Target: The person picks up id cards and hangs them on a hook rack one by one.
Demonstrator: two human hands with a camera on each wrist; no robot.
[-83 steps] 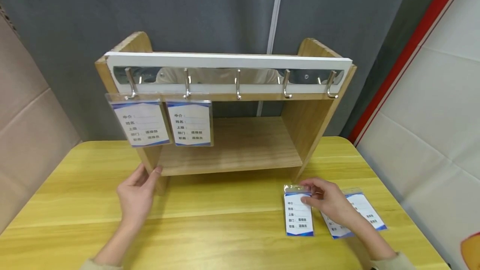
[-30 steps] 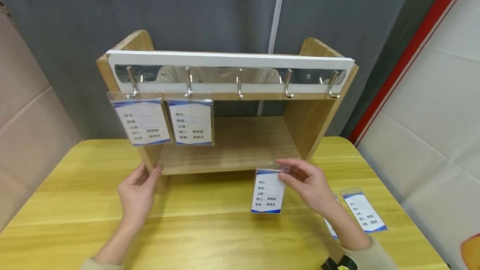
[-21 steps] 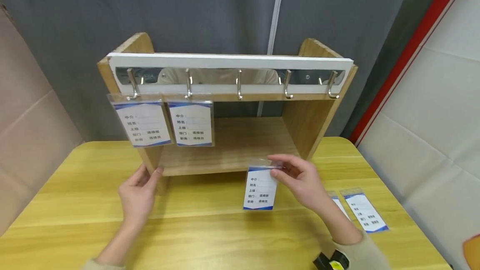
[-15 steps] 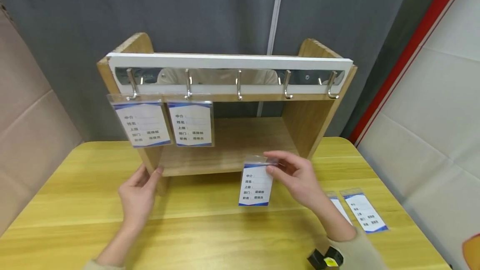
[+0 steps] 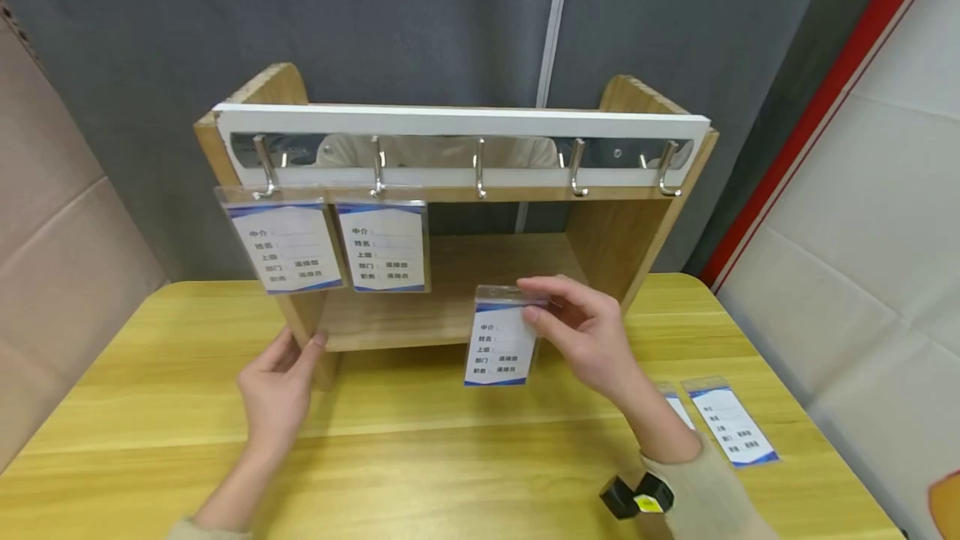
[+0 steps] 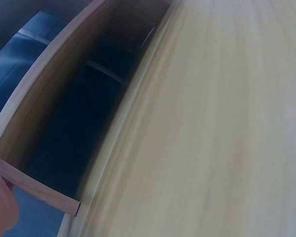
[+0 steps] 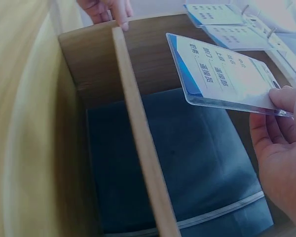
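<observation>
Between thumb and fingers my right hand [image 5: 588,332] pinches the top right corner of a clear-sleeved name badge [image 5: 498,344]. In the head view this badge hangs in front of the shelf's lower board; the right wrist view shows its printed face [image 7: 222,71]. My left hand [image 5: 277,386] grips the lower left side panel of the wooden shelf [image 5: 465,290], thumb at the front edge. Two similar badges, a left one [image 5: 288,248] and a right one [image 5: 382,248], hang from the two leftmost hooks of the metal hook rail [image 5: 450,177]. The remaining hooks are bare.
On the yellow wood-grain table [image 5: 420,473], two more badges lie at the right: one in full view [image 5: 731,423], the other [image 5: 678,407] partly hidden by my right forearm. A grey curtain [image 5: 420,23] stands behind the shelf, with a white padded wall [image 5: 862,273] on the right.
My right hand has lifted the badge off the table near the others and carried it left and upward toward the shelf. The left hand keeps its place on the side panel.
</observation>
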